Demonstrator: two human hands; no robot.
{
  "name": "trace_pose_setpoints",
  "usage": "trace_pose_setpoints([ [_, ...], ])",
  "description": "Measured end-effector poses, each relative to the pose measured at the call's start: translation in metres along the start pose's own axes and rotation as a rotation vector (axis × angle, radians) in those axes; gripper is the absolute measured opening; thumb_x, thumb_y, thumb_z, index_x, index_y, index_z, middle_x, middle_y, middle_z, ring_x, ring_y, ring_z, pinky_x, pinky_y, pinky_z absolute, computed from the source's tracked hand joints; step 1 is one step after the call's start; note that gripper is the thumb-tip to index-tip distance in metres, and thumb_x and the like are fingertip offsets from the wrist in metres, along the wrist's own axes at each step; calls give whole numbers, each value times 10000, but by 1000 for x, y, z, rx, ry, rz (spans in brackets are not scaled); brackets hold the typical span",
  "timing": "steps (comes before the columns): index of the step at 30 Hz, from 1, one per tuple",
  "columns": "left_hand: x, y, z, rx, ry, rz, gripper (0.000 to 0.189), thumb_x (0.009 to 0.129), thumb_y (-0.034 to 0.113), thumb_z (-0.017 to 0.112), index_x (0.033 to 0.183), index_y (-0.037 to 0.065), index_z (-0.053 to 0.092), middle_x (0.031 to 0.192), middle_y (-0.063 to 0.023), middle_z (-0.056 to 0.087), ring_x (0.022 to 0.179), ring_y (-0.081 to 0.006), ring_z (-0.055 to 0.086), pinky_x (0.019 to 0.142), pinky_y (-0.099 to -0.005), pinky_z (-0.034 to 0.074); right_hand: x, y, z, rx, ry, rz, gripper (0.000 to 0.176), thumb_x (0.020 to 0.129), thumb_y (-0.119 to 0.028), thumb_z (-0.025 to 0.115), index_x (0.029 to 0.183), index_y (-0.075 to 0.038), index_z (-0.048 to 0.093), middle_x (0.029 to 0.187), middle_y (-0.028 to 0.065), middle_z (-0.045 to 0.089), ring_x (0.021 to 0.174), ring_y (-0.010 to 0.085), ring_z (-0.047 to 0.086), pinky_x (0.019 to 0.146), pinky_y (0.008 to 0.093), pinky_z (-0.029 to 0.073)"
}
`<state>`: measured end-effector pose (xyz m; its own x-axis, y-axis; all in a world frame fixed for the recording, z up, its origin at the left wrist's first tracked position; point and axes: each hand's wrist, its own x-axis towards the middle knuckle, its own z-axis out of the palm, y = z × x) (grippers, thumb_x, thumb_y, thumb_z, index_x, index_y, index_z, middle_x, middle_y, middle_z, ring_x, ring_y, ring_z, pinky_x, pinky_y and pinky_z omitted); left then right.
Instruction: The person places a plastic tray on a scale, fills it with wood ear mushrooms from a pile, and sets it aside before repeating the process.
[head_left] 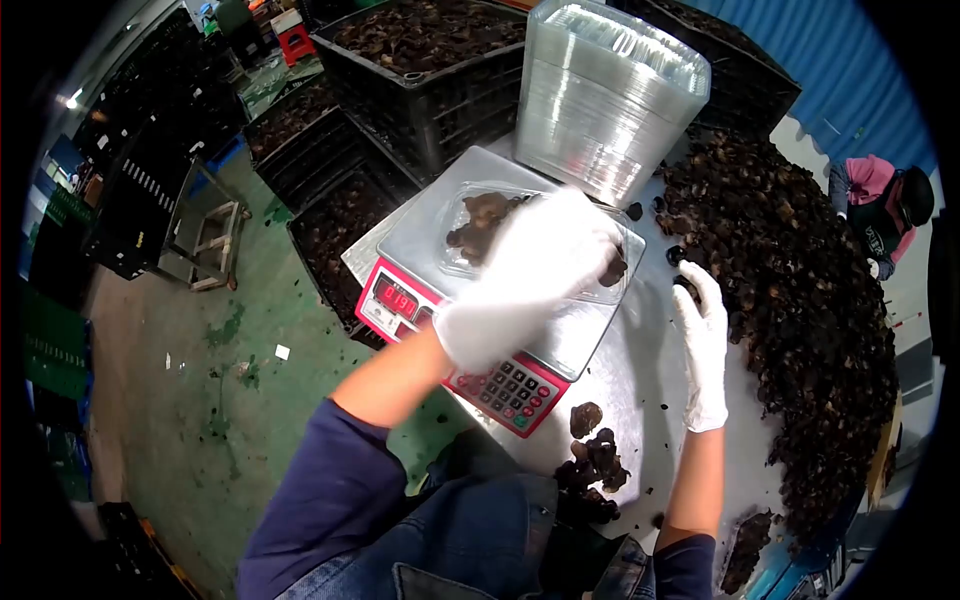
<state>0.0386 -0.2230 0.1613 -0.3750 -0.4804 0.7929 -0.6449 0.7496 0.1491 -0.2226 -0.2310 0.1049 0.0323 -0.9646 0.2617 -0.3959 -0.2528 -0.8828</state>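
My left hand [555,265], in a white glove and smeared by motion, reaches over a clear plastic tray [455,262]. Dark brown wood ear mushrooms [480,225] lie in the tray, partly covered by this hand; its grip cannot be made out. Under the tray is a red-framed digital scale [400,240] with a steel plate and a lit red display [395,293]. My right hand [705,345], also white-gloved, is at the near edge of a large mushroom pile [800,330]. Its thumb and forefinger curl around a small dark mushroom piece [680,284].
A tall stack of clear trays [610,100] stands behind the scale. Black crates [430,110] filled with mushrooms are at the back left. Loose mushrooms [595,465] lie on the metal table [650,430] near my body. Another person [885,205] works beyond the pile.
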Motion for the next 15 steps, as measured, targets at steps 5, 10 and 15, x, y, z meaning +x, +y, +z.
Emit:
trace_pose_setpoints([
  [5, -53, 119, 58, -232, -324, -111, 147, 767, 111, 632, 908, 74, 652, 990, -78, 608, 962, -231, 582, 789, -289, 499, 2, 25, -24, -134, 26, 11, 344, 973, -121, 613, 1305, -34, 618, 1248, 16, 640, 938, 83, 571, 888, 246, 462],
  [10, -94, 147, 139, 0, -473, -31, 111, 761, 127, 600, 811, 83, 688, 860, -57, 582, 858, -201, 563, 649, -281, 497, -6, 27, -28, -21, -19, 56, 365, 978, -137, 621, 1321, -16, 602, 1265, 40, 639, 1023, 96, 583, 937, 252, 458],
  [15, -104, 151, 135, 98, -879, -44, 322, 775, 152, 618, 1069, 38, 684, 1142, -118, 618, 979, -233, 584, 779, -294, 519, -8, 23, -18, -8, -84, 149, 348, 964, -96, 605, 1301, -6, 600, 1320, 73, 585, 1225, 173, 530, 1062, 301, 386],
])
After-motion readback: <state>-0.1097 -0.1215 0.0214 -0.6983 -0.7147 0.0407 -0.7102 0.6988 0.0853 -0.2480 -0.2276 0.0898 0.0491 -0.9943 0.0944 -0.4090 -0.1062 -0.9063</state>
